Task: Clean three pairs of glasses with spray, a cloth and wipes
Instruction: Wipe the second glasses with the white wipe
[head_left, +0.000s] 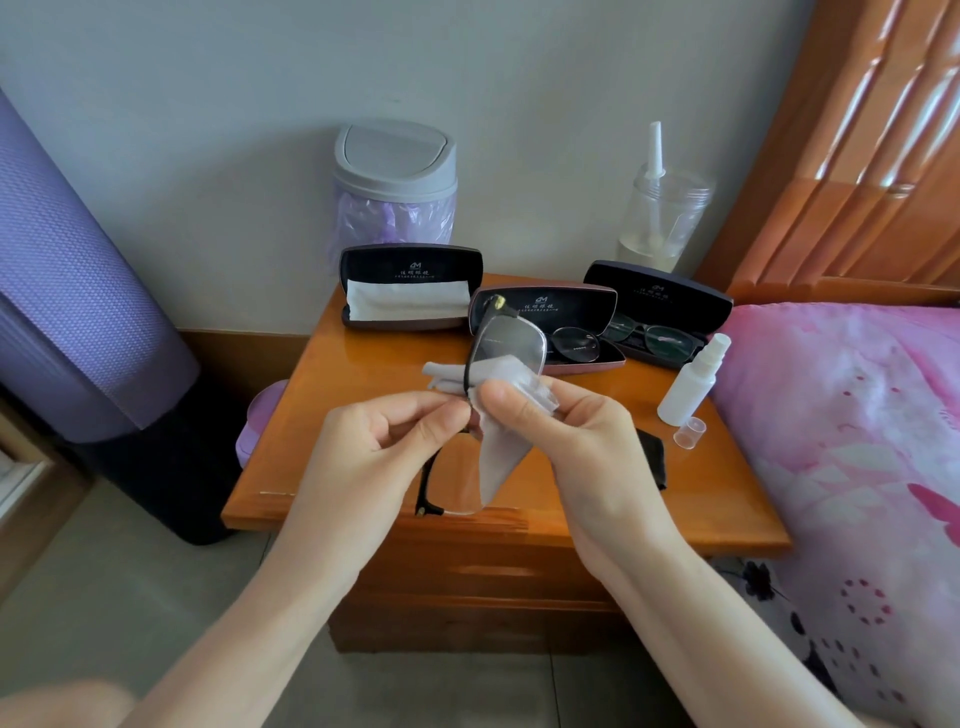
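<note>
The glasses (506, 343) are held on end above the bench (363, 374), one lens up and one down, so each face can be reached. The left hand (374, 441) pinches the frame near its middle to steady it. The right hand (566, 431) pinches the grey cloth (501, 452) against the lens, probably to rub it. Beyond the right hand, a second pair (574, 344) and a third pair (654, 338) wait in open cases (543, 304). The spray bottle (688, 382) stands uncapped to its right.

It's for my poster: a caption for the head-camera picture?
Left hand holds black-framed glasses; right hand wipes them with a grey cloth.
</note>
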